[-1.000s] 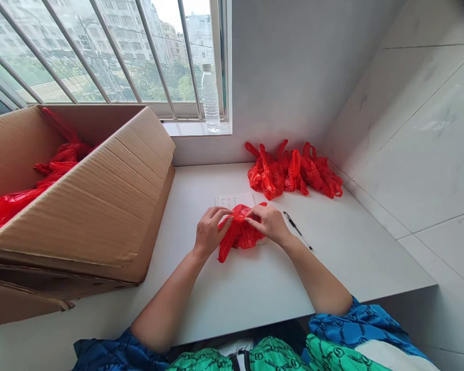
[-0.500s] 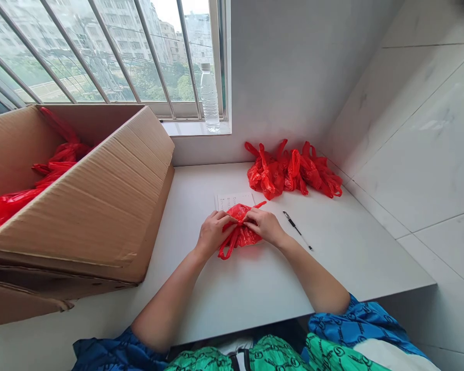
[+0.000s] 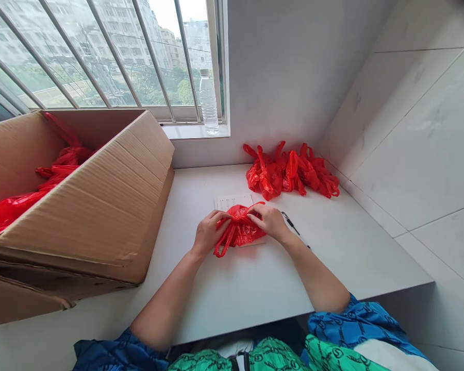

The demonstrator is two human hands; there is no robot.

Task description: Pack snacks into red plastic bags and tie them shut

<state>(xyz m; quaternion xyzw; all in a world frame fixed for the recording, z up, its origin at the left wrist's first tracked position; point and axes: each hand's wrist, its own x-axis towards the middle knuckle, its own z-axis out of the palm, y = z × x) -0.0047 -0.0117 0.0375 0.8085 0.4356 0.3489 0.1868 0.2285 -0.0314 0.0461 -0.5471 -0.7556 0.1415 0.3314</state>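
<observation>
A crumpled red plastic bag [image 3: 240, 231] lies on the white table [image 3: 255, 288] in front of me, on top of a small sheet of paper [image 3: 232, 201]. My left hand [image 3: 208, 233] pinches the bag's left side, where a red handle loop hangs down. My right hand [image 3: 269, 221] grips the bag's right side, fingers curled onto the plastic. Both hands are closed on the bag and close together.
A pile of knotted red bags [image 3: 290, 172] lies at the back near the wall. A black pen [image 3: 294, 228] rests just right of my right hand. A large open cardboard box [image 3: 81, 206] holding loose red bags [image 3: 31, 190] stands at the left. A water bottle [image 3: 209, 103] stands on the window sill.
My hands have drawn a little apart across the bag and reworked its top; the bunched plastic now sits wider between them. The view has shifted slightly down.
</observation>
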